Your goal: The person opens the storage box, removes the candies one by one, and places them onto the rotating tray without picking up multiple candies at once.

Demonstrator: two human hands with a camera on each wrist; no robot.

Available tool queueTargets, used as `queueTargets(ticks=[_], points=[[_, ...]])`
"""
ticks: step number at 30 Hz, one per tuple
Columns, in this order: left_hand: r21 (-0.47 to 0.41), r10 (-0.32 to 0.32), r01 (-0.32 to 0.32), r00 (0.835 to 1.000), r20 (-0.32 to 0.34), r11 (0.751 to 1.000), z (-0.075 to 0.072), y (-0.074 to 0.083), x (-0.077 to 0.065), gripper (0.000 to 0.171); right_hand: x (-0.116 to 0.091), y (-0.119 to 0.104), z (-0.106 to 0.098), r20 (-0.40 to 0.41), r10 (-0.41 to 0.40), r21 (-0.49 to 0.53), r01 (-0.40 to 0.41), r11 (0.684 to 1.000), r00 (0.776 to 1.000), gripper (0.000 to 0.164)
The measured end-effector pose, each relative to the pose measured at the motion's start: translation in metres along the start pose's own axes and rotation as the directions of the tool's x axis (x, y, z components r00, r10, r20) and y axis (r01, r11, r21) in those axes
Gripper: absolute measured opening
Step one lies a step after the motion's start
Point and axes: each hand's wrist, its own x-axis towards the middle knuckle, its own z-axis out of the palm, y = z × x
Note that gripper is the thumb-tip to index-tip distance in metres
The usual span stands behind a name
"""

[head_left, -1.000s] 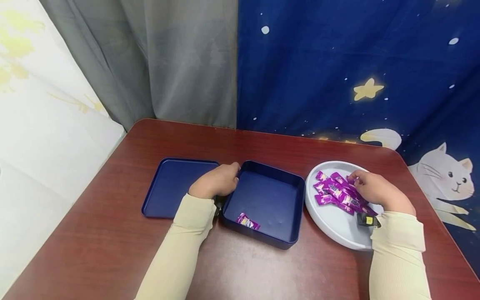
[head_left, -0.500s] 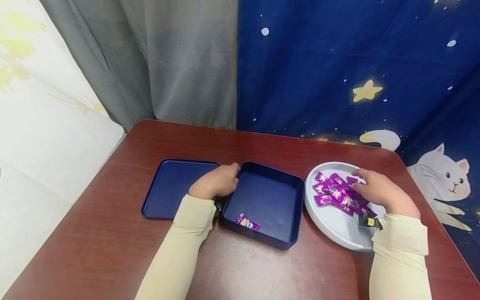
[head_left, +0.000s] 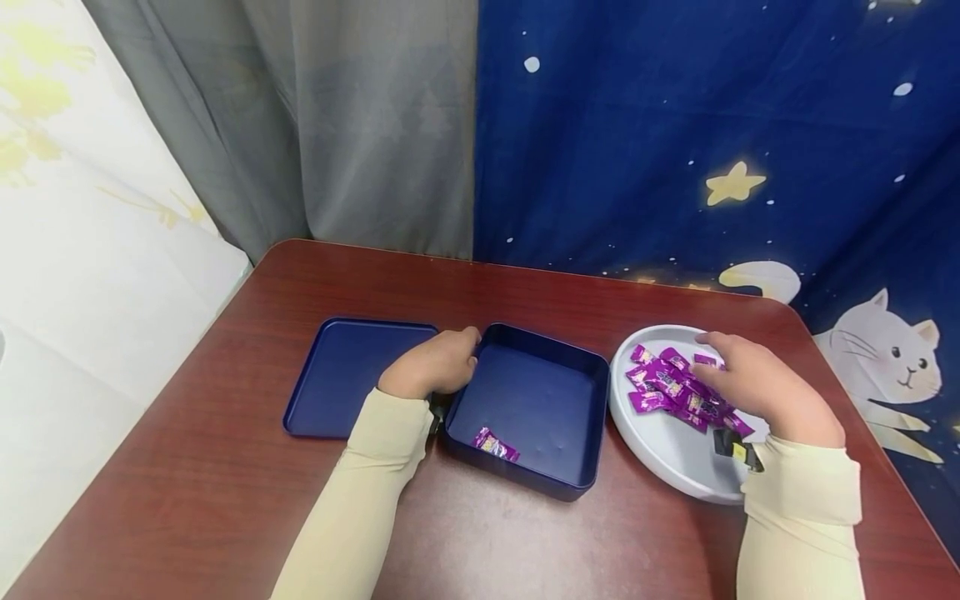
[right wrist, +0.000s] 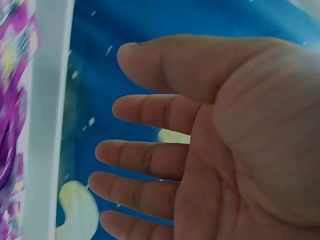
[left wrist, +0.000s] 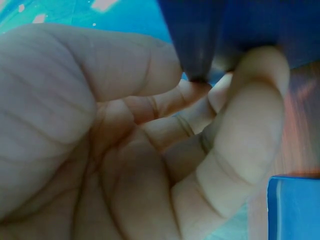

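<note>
My left hand (head_left: 433, 363) is at the left wall of an open navy box (head_left: 528, 400). In the left wrist view its thumb and curled fingers pinch the box's corner (left wrist: 197, 40). One purple candy packet (head_left: 496, 444) lies inside near the box's front left. My right hand (head_left: 761, 382) hovers over the right side of a round white tray (head_left: 686, 479). The right wrist view shows its fingers (right wrist: 140, 152) spread apart, with nothing between them. A pile of purple candy packets (head_left: 667, 382) lies in the tray, its right part hidden behind the right hand.
A flat navy lid (head_left: 348, 375) lies on the reddish-brown table (head_left: 225, 467) left of the box, partly behind the left hand. The tray stands close to the box's right side. Behind the table hang grey (head_left: 382, 125) and blue (head_left: 645, 125) curtains.
My right hand has let go of a candy packet at the pile, risen slightly and opened its fingers. The left hand and the box have stayed in place.
</note>
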Motion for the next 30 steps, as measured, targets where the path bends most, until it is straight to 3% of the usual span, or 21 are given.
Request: queueTargets(ticks=[6,13,20,30], points=[[0.001,0.009,-0.009,1.000,-0.005,1.000,0.002,-0.001,0.001,0.036,-0.004,-0.028,0.002,-0.045,-0.129,-0.033,0.128,0.991,0.991,0.058],[0.003,0.008,-0.008,1.000,-0.013,1.000,0.003,-0.001,0.001,0.033,0.002,-0.058,0.013,-0.067,-0.260,-0.082,0.255,0.963,0.963,0.053],[0.001,-0.003,0.003,1.000,-0.015,1.000,0.000,-0.002,-0.001,0.033,0.019,-0.101,0.023,-0.037,-0.420,-0.094,0.415,0.905,0.907,0.043],[-0.008,0.007,-0.007,1.000,-0.006,1.000,0.001,-0.003,0.001,0.033,0.017,-0.160,0.030,0.027,-0.524,-0.236,0.515,0.824,0.851,0.047]])
